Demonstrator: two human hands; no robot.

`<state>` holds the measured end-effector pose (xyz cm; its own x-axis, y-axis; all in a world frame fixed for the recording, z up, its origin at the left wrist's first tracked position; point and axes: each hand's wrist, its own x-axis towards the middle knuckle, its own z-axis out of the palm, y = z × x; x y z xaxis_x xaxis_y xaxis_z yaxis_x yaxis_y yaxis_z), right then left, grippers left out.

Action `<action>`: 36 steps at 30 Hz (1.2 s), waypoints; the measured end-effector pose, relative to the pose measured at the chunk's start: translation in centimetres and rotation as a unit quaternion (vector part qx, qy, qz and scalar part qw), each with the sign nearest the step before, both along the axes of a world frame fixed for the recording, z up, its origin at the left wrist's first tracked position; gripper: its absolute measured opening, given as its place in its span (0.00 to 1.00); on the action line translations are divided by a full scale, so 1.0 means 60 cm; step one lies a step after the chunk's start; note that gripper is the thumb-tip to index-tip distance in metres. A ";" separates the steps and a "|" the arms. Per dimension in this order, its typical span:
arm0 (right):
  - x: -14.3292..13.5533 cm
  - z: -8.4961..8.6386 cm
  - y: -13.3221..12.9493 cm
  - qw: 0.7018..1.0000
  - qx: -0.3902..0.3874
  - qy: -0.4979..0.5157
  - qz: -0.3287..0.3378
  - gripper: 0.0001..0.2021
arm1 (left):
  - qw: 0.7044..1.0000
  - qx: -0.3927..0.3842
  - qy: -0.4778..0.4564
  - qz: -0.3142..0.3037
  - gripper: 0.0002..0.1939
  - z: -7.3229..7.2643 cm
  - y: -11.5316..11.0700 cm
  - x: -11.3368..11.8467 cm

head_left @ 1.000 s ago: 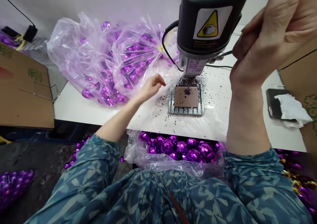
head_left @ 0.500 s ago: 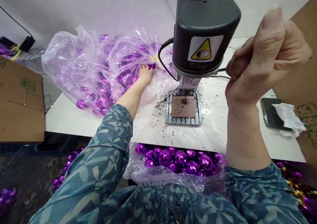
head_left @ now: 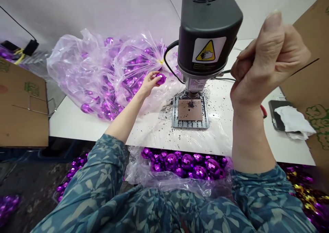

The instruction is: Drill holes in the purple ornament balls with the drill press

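My left hand (head_left: 149, 82) holds a shiny purple faceted ball (head_left: 161, 78) just in front of a big clear plastic bag (head_left: 102, 71) full of the same purple balls. My right hand (head_left: 264, 63) is raised at the right, fist closed on the thin metal lever (head_left: 224, 72) of a small bench drill press (head_left: 208, 34). Under the drill head sits a square brown pad on a metal base plate (head_left: 190, 111), with dark shavings scattered around it. No ball lies on the pad.
A second clear bag of purple balls (head_left: 185, 162) hangs at the white table's near edge (head_left: 84, 131) over my lap. A phone with white tissue (head_left: 290, 119) lies right. Cardboard boxes stand left (head_left: 20, 106) and right (head_left: 313, 89). More balls lie on the floor.
My left hand reached into the mouth of the big bag, then drew back toward the drill with one purple ball. My right hand stayed on the lever.
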<state>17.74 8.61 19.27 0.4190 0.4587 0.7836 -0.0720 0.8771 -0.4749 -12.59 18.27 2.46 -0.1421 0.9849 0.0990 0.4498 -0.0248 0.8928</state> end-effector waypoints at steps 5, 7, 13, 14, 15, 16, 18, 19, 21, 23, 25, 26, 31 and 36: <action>-0.008 0.000 0.004 0.999 0.022 0.028 -0.012 0.30 | 0.990 0.019 -0.121 -0.075 0.23 0.031 -0.108 0.023; -0.011 0.000 0.006 0.999 0.020 0.034 -0.019 0.30 | 0.987 0.028 -0.125 -0.096 0.25 0.039 -0.158 0.045; -0.015 -0.003 0.010 0.999 0.021 0.024 -0.028 0.29 | 0.972 0.002 -0.142 -0.187 0.33 -0.001 -0.252 0.133; -0.015 -0.004 0.011 0.999 0.023 0.020 -0.031 0.29 | 0.973 0.001 -0.141 -0.183 0.32 -0.013 -0.254 0.145; -0.014 -0.005 0.012 0.999 0.022 0.014 -0.036 0.29 | 0.975 0.002 -0.136 -0.174 0.31 -0.023 -0.251 0.154; -0.014 -0.007 0.014 0.999 0.019 0.006 -0.043 0.29 | 0.978 0.005 -0.127 -0.163 0.30 -0.032 -0.247 0.162; -0.012 -0.008 0.014 0.998 0.014 -0.006 -0.061 0.29 | 0.984 0.012 -0.105 -0.145 0.29 -0.045 -0.233 0.174; -0.012 -0.009 0.014 0.998 0.011 -0.010 -0.064 0.29 | 0.985 0.015 -0.095 -0.140 0.28 -0.048 -0.226 0.179; -0.011 -0.009 0.011 0.998 0.007 -0.014 -0.061 0.30 | 0.988 0.022 -0.078 -0.134 0.27 -0.051 -0.215 0.185; -0.012 -0.008 0.008 0.998 0.005 -0.015 -0.058 0.30 | 0.989 0.044 -0.049 -0.132 0.27 -0.049 -0.210 0.191; -0.012 -0.008 0.005 0.998 0.006 -0.011 -0.059 0.31 | 0.989 0.069 -0.012 -0.132 0.26 -0.046 -0.210 0.197; -0.012 -0.008 0.004 0.998 0.007 -0.011 -0.060 0.30 | 0.988 0.078 0.005 -0.131 0.25 -0.045 -0.211 0.201; -0.010 -0.010 0.007 0.998 0.004 -0.017 -0.063 0.29 | 0.991 0.089 0.017 -0.094 0.30 -0.054 -0.218 0.225; -0.009 -0.012 0.006 0.999 0.038 0.005 -0.017 0.30 | 0.989 0.087 -0.042 -0.110 0.30 -0.079 -0.218 0.242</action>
